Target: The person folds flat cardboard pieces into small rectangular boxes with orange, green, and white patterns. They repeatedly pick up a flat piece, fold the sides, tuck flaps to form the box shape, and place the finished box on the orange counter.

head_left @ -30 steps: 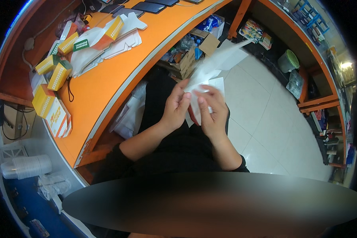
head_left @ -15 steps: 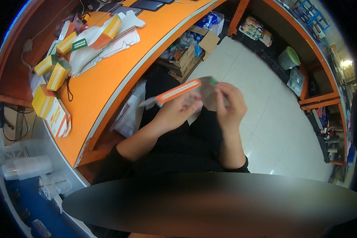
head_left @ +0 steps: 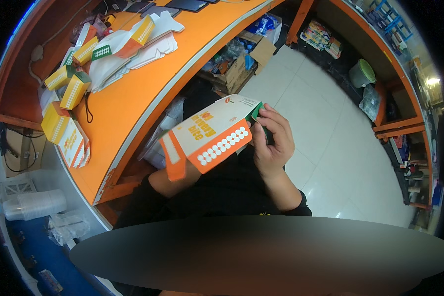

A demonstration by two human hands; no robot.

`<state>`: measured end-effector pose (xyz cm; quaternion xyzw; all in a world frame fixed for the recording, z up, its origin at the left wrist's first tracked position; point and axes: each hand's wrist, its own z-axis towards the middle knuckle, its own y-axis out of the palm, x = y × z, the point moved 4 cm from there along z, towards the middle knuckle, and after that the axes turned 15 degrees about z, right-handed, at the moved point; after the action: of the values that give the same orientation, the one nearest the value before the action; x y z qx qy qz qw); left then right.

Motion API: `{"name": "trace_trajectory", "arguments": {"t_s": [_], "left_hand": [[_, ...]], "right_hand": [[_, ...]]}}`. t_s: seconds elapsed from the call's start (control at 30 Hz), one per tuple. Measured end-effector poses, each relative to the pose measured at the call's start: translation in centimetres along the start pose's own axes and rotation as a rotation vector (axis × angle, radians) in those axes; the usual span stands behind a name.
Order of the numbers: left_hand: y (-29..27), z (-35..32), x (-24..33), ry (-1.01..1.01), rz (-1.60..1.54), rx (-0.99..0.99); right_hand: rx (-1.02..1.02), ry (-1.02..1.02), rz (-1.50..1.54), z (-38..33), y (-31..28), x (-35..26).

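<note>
One carton [head_left: 213, 132] in the right hand [head_left: 275, 140]

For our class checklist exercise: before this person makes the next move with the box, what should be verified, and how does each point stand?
1. Right hand on the box: ok, at its green end.
2. Left hand's grip: cannot tell; the box hides the hand.
3. Orange end flap shut: not ok; it sticks out at the box's left end.
4. Printed panel and dotted orange side folded at an angle: ok.
5. Underside sound: cannot tell; it faces away.
6. Box resting on the counter: not ok; it is held over the lap.
</note>
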<state>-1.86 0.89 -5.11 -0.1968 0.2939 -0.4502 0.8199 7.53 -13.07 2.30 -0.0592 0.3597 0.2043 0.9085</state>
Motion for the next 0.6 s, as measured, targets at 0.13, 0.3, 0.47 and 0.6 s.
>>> {"name": "trace_trajectory", "arguments": {"t_s": [0.13, 0.3, 0.47, 0.6], "left_hand": [[1.8, -2.2, -0.8, -0.055, -0.524, -0.072], [2.9, -1.8, 0.2, -0.694, -1.991, -0.413], [1.2, 1.9, 0.9, -0.594, -1.692, -0.393], [0.6, 3.2, 1.3, -0.862, -1.94, -0.479]], "right_hand": [[-0.024, 0.015, 0.054, 0.0, 0.1, -0.2], [-0.035, 0.086, 0.109, 0.0, 0.4, 0.0], [-0.109, -0.015, -0.033, -0.2, 0.8, 0.0], [-0.223, 0.017, -0.065, 0.2, 0.7, -0.4]]}}
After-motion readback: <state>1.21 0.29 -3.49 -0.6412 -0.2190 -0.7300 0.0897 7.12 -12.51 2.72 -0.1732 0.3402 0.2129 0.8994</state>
